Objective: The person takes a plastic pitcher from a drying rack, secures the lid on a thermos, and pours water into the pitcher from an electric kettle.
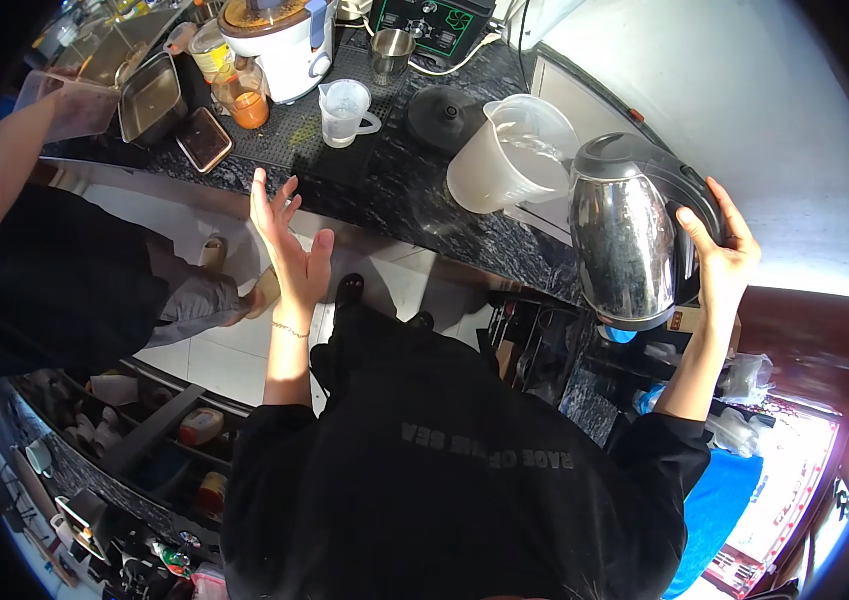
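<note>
My right hand (724,245) is wrapped round the black handle of a shiny metal kettle (624,240), holding it at the right over the counter's edge. The kettle's spout side is beside a large translucent pitcher (479,170) that stands on the counter. A round black lid (441,117) lies just left of the pitcher. My left hand (292,240) is raised in front of the counter, fingers apart, with nothing in it. Beyond it on the counter stands a small clear measuring cup (342,118).
On the dark counter (404,200) are a white juicer (279,50), a glass jug with orange liquid (247,105), a phone (204,140), a metal cup (390,52) and a metal tray (151,100). Another person (54,280) stands at the left, an arm over the counter.
</note>
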{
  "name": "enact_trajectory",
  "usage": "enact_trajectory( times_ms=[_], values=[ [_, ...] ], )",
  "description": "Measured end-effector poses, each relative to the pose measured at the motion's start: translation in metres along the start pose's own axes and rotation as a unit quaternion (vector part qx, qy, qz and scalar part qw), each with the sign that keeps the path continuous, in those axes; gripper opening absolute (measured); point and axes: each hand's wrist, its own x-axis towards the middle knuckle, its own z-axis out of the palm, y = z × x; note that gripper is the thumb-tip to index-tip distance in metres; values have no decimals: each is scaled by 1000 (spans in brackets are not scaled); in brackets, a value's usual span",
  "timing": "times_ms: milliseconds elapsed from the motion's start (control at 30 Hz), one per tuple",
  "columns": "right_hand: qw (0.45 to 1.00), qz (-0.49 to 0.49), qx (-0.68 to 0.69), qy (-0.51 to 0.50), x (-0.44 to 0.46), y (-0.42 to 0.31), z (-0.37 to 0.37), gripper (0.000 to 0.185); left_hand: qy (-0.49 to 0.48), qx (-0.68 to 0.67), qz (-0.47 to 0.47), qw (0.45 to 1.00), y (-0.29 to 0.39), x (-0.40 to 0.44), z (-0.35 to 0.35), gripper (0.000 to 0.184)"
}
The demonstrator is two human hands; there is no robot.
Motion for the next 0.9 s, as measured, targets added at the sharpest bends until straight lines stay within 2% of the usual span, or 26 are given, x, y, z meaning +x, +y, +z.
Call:
enact_trajectory(
  times_ms=[133, 267, 900],
  values=[
    [1000, 16, -7, -19, 3, 0, -3, 49, 3, 7, -1, 1000, 2, -1, -1, 75],
    [999, -12, -30, -18, 3, 5, -3, 50, 10, 22, -3, 1000, 0, -3, -4, 73],
    [997, -24, -52, -50, 14, -5, -3, 50, -4, 22, 5, 1000, 5, 0, 5, 71]
  ],
)
